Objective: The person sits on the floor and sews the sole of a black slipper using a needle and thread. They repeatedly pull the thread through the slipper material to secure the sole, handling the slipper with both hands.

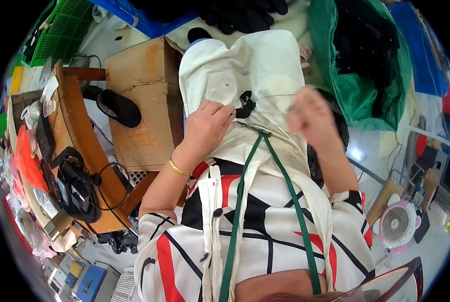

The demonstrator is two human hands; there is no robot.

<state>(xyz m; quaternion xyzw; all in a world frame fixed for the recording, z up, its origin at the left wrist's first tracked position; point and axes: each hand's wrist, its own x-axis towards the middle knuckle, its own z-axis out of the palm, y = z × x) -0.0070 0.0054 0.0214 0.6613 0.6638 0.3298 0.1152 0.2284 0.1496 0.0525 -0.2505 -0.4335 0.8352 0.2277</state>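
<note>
Over my lap, my left hand (208, 126) is closed in a pinch on a small crumpled black piece (245, 104), which looks like fabric. A thin dark thread (275, 96) stretches from that piece toward my right hand (311, 117). The right hand is raised at the right side of my lap with curled fingers, smeared by motion; what they hold cannot be made out. Below the black piece, a slim dark tool (253, 129) lies at the lower end of a green neck cord (241, 194). A cream apron (275, 58) covers my legs.
To my left stand a cardboard box (144, 108) and a wooden stand (79, 121) with a black slipper (118, 108) beside it. A green sack (358, 118) of black items is at the far right. A white fan (399, 224) stands at right.
</note>
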